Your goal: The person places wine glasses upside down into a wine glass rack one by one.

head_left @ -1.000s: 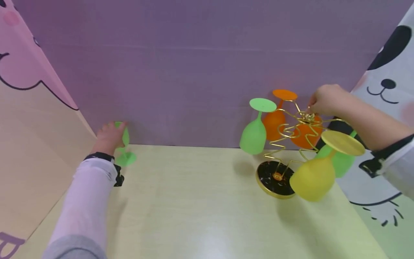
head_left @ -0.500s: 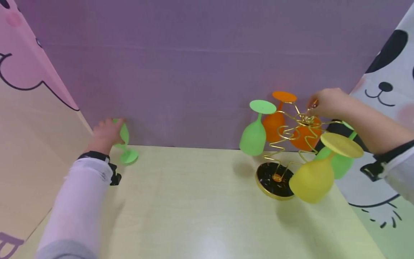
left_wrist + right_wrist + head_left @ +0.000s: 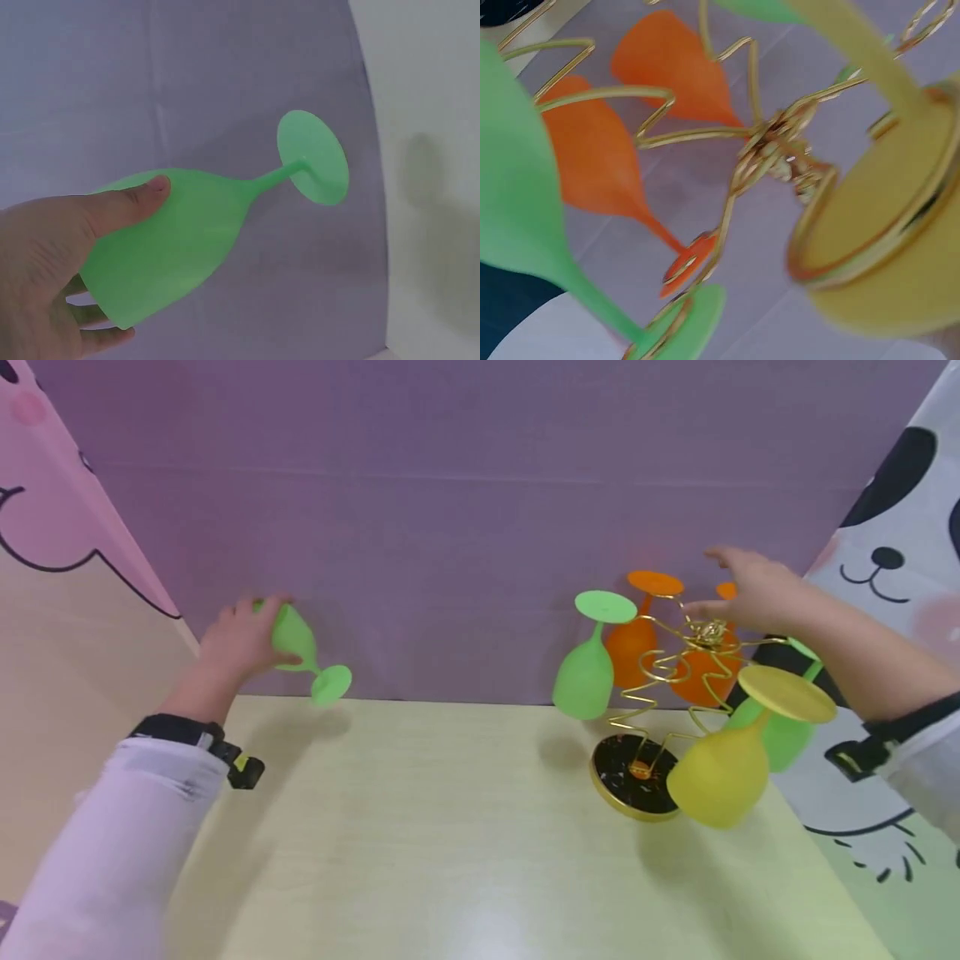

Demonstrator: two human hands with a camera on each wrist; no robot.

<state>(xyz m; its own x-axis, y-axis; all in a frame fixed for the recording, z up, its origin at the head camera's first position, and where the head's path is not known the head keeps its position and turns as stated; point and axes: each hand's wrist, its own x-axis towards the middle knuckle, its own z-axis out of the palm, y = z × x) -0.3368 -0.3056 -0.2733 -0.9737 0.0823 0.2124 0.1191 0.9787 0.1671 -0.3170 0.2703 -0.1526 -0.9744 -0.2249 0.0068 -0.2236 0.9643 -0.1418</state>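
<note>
My left hand [image 3: 240, 647] grips the bowl of a green wine glass [image 3: 296, 635] above the table's back left. The glass tilts, its foot [image 3: 313, 157] pointing down and right in the head view. My right hand [image 3: 776, 597], thumb and fingers spread apart, hovers by the top knot of a gold wire wine glass rack [image 3: 765, 142] and holds nothing. From the rack hang, upside down, a yellow glass [image 3: 720, 777], an orange glass [image 3: 630, 652], a second orange one [image 3: 697, 677], a green one [image 3: 585, 681] and another green one [image 3: 787, 739] partly behind the yellow.
The rack's round black base [image 3: 626, 772] with a gold rim stands on the pale table [image 3: 450, 827], right of centre. A purple backdrop [image 3: 450, 568] rises along the back edge. Cartoon-printed panels flank both sides, a pink one [image 3: 52, 510] left and a panda one [image 3: 892, 610] right.
My left hand has lifted the green wine glass off the table and tilted it, foot swinging right. My right hand has let go of the rack's top and spread its fingers.
</note>
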